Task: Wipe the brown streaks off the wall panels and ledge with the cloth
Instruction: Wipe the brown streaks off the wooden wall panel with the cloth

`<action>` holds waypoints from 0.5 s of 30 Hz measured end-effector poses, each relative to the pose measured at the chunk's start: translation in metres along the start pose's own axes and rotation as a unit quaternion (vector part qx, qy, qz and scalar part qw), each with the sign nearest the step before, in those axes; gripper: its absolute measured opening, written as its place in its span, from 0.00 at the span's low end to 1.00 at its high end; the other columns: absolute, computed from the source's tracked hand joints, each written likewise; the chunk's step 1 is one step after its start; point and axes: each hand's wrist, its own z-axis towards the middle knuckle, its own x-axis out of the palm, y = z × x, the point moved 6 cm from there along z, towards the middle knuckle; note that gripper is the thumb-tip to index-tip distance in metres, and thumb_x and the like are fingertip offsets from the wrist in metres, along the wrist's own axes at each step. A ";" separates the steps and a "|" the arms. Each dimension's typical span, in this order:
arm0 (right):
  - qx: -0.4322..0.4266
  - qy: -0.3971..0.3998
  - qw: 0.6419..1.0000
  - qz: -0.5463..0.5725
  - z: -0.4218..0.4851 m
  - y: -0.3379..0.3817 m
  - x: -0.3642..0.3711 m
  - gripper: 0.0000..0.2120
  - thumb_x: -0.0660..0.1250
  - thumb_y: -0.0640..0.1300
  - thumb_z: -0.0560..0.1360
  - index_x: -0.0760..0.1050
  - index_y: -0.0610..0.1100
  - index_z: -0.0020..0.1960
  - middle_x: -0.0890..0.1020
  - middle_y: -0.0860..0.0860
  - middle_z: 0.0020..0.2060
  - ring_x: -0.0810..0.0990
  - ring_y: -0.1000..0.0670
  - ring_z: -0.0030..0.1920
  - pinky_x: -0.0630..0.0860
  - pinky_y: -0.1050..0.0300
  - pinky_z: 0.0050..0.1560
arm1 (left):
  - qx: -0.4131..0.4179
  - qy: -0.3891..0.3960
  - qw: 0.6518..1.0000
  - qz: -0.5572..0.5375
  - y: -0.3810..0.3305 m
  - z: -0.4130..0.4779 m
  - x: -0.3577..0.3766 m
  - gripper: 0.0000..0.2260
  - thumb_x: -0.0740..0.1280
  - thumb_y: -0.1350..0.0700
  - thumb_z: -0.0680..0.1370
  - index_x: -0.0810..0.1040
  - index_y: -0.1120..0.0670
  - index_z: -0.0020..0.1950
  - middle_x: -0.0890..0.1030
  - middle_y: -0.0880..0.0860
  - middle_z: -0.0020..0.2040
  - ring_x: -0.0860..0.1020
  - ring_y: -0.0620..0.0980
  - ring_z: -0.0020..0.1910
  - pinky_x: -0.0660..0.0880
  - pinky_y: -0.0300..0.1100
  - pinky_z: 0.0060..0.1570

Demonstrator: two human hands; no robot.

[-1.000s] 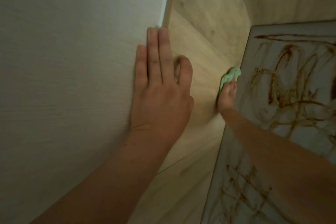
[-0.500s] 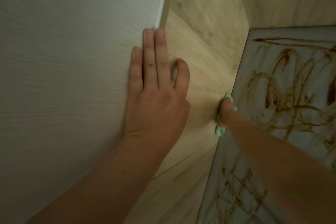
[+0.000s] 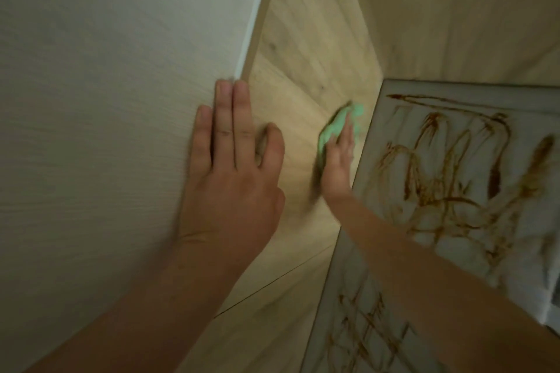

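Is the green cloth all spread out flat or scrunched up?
Scrunched up. The small green cloth bulges in lumpy folds beyond the right hand, which presses it against the light wooden panel.

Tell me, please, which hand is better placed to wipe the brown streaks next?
The right hand. It presses the green cloth on the wooden panel, right beside the streaked panel. The left hand lies flat on the pale wall, farther away, without a cloth.

Camera: one wide-angle view, worn on the head.
Facing: forward and down, along the light oak-grain wall panel (image 3: 315, 75).
Nearness: close; the panel crosses the whole frame.
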 end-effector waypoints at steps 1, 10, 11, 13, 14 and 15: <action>-0.030 0.014 0.999 -0.017 -0.013 -0.010 0.000 0.24 0.50 0.54 0.88 0.45 0.67 0.80 0.48 0.62 0.82 0.42 0.62 0.80 0.38 0.62 0.77 | 0.001 -0.006 1.000 0.000 0.001 0.000 -0.001 0.28 0.61 0.50 0.77 0.67 0.57 0.77 0.42 0.74 0.80 0.43 0.71 0.81 0.44 0.65 0.79; 0.318 -0.096 0.942 0.052 0.145 -0.114 -0.045 0.33 0.44 0.64 0.84 0.46 0.51 0.85 0.53 0.45 0.84 0.54 0.40 0.82 0.52 0.38 0.80 | 0.009 -0.049 0.999 0.008 -0.001 -0.005 0.011 0.27 0.62 0.52 0.77 0.69 0.58 0.75 0.44 0.74 0.80 0.44 0.71 0.81 0.44 0.66 0.80; 0.313 -0.087 0.945 0.040 0.137 -0.100 -0.042 0.30 0.43 0.61 0.86 0.44 0.52 0.85 0.52 0.45 0.84 0.53 0.40 0.82 0.53 0.37 0.79 | 0.007 -0.047 0.999 0.006 -0.001 -0.004 0.010 0.27 0.63 0.52 0.77 0.68 0.57 0.75 0.43 0.74 0.80 0.43 0.71 0.81 0.44 0.66 0.80; 0.314 -0.081 0.946 0.022 0.115 -0.084 -0.035 0.29 0.44 0.62 0.86 0.43 0.56 0.84 0.53 0.44 0.83 0.55 0.37 0.81 0.55 0.31 0.78 | 0.005 -0.038 0.999 0.006 0.000 -0.003 0.010 0.28 0.64 0.51 0.77 0.67 0.58 0.76 0.41 0.74 0.80 0.42 0.72 0.81 0.43 0.66 0.80; 0.314 -0.078 0.946 0.024 0.103 -0.083 -0.030 0.31 0.45 0.65 0.84 0.44 0.58 0.84 0.54 0.44 0.83 0.56 0.36 0.81 0.56 0.29 0.77 | 0.003 -0.031 1.000 0.004 0.000 -0.003 0.010 0.28 0.64 0.50 0.77 0.67 0.58 0.76 0.41 0.74 0.80 0.42 0.72 0.81 0.43 0.66 0.79; 0.313 -0.072 0.947 0.022 0.090 -0.082 -0.027 0.33 0.46 0.68 0.82 0.45 0.60 0.84 0.56 0.45 0.83 0.57 0.36 0.80 0.57 0.29 0.77 | 0.001 -0.022 1.000 0.002 0.001 -0.003 0.010 0.29 0.65 0.50 0.77 0.67 0.58 0.76 0.41 0.74 0.80 0.42 0.72 0.81 0.43 0.66 0.80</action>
